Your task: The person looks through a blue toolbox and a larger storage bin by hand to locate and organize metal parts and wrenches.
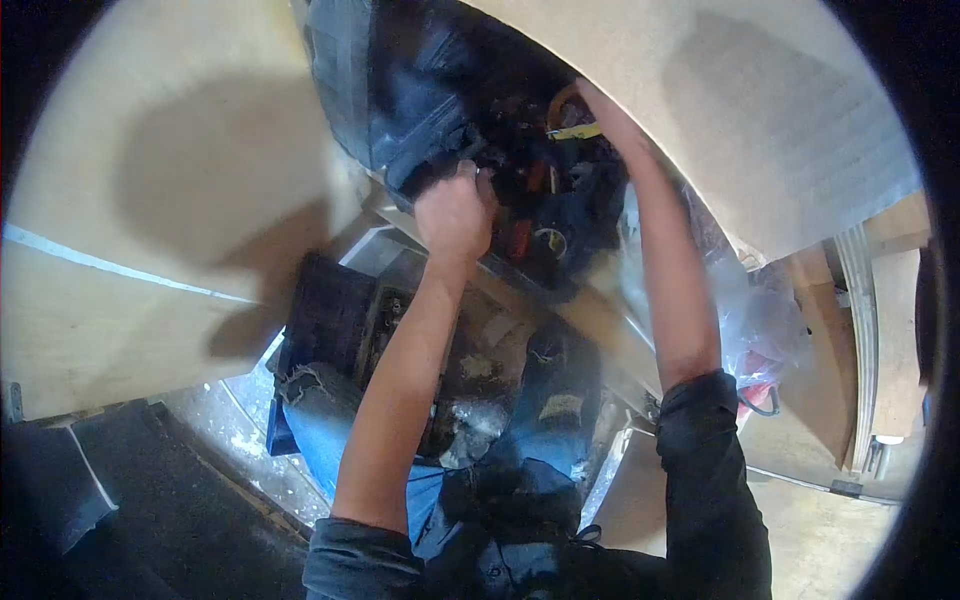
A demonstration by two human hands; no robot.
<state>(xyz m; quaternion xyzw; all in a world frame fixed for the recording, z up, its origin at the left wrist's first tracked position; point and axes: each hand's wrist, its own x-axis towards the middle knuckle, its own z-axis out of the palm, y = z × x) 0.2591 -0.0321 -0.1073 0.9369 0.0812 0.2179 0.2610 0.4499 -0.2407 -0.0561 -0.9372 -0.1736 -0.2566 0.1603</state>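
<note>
A black tool bag gapes at the top of the view, with dark, jumbled contents inside. My left hand is closed at its near left edge, fingers wrapped around the dark rim. My right hand reaches into the far right of the bag, blurred, its fingers mostly hidden. Close to that hand are a yellow strip-like piece and an orange curved piece. Red-orange items and a small round whitish ring lie lower in the bag.
A pale wooden panel overhangs at right, and another stands at left. Below the bag is a dark open case by my jeans. Clear plastic wrapping hangs beside my right forearm. Wooden boards stand at far right.
</note>
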